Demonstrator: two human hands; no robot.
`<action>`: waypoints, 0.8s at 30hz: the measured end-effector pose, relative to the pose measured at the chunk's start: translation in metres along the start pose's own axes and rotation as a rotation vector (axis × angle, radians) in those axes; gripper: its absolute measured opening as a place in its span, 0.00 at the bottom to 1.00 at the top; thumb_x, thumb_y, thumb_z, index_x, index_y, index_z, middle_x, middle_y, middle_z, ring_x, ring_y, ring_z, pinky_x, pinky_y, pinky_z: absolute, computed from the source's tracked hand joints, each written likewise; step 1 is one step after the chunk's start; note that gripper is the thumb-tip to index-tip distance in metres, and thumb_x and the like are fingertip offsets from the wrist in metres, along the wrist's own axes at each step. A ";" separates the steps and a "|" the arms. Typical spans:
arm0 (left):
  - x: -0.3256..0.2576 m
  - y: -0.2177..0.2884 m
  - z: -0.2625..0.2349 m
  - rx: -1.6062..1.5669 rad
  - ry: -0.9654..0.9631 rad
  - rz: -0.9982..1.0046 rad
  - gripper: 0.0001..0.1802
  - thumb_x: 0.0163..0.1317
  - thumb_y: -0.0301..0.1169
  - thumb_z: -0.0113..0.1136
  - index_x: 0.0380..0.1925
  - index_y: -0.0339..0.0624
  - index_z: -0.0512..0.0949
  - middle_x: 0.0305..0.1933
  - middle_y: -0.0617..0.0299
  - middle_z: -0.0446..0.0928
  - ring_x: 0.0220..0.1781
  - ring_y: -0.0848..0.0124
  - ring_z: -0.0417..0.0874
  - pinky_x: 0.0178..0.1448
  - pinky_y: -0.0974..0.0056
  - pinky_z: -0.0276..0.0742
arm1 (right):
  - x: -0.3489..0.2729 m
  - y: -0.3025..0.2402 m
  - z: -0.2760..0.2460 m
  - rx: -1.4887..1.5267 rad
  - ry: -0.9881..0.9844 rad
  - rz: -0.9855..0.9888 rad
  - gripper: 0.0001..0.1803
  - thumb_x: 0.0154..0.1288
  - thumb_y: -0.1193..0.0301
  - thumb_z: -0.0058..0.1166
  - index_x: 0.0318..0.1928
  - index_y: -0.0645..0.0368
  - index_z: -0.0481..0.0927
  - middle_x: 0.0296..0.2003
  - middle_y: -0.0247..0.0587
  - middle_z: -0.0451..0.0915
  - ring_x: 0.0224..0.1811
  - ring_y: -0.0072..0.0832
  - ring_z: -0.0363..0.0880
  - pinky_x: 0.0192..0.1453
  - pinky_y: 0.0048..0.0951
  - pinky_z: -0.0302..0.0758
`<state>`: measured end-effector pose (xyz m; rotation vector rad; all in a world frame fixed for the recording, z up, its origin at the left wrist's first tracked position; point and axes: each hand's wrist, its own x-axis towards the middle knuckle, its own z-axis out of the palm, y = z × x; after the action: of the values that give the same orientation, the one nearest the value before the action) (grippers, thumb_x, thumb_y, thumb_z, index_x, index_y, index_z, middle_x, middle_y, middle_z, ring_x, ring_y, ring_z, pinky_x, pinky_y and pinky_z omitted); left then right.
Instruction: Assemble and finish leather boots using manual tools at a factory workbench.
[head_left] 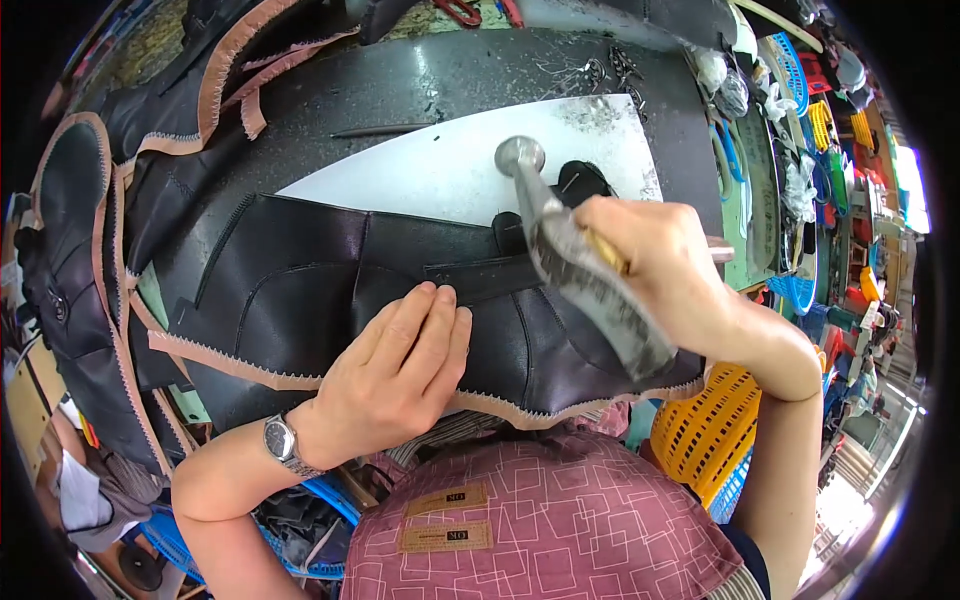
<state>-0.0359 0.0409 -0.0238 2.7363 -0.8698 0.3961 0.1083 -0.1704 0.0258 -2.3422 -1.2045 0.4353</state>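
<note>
A black leather shoe upper point(300, 300) with a tan zigzag-cut edge lies spread on the dark work surface, partly over a white pointed sheet point(420, 170). My left hand point(395, 375) lies flat on the leather, fingers stretched out close together, holding nothing. Above the upper's right part, my right hand point(665, 255) is closed around a hammer point(585, 275). Its metal head is slightly blurred, with the round face over the white sheet and the broad end toward me. A bit of yellow shows at my fingers. Black leather tabs point(585, 183) stick up beside the hammer.
More black leather uppers point(75, 250) with tan edges are piled at the left. Metal bits point(600, 75) lie at the far side, and a thin dark rod point(385, 130) rests beyond the sheet. A yellow basket point(700, 430) stands low at the right.
</note>
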 end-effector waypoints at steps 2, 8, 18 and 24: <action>0.000 -0.001 0.003 0.050 0.045 0.040 0.17 0.48 0.24 0.56 0.39 0.27 0.76 0.44 0.45 0.75 0.49 0.54 0.77 0.49 0.60 0.79 | 0.007 -0.001 -0.003 0.083 -0.025 0.136 0.06 0.53 0.72 0.56 0.31 0.57 0.75 0.22 0.48 0.77 0.27 0.48 0.77 0.29 0.42 0.71; 0.004 -0.003 0.000 -0.037 0.007 0.070 0.18 0.49 0.26 0.56 0.41 0.31 0.76 0.51 0.47 0.72 0.47 0.56 0.75 0.45 0.61 0.76 | 0.005 -0.003 0.004 0.045 -0.028 0.086 0.06 0.50 0.74 0.56 0.29 0.58 0.73 0.23 0.45 0.76 0.28 0.46 0.78 0.30 0.41 0.72; 0.027 0.002 -0.020 -0.063 -0.261 0.014 0.24 0.50 0.29 0.55 0.51 0.41 0.72 0.58 0.57 0.69 0.46 0.61 0.70 0.40 0.64 0.66 | -0.013 -0.009 -0.024 -0.184 0.203 -0.318 0.15 0.51 0.73 0.59 0.42 0.58 0.76 0.32 0.40 0.74 0.24 0.35 0.77 0.25 0.32 0.74; 0.026 0.006 -0.019 0.012 -0.264 0.031 0.23 0.49 0.31 0.55 0.49 0.40 0.74 0.58 0.57 0.69 0.46 0.63 0.70 0.41 0.67 0.67 | -0.048 -0.029 -0.039 -0.267 -0.042 -0.321 0.21 0.49 0.71 0.55 0.47 0.63 0.72 0.24 0.34 0.68 0.20 0.28 0.72 0.21 0.29 0.68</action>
<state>-0.0224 0.0285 0.0035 2.8310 -0.9758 0.0441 0.0798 -0.2057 0.0777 -2.2995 -1.7151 0.2253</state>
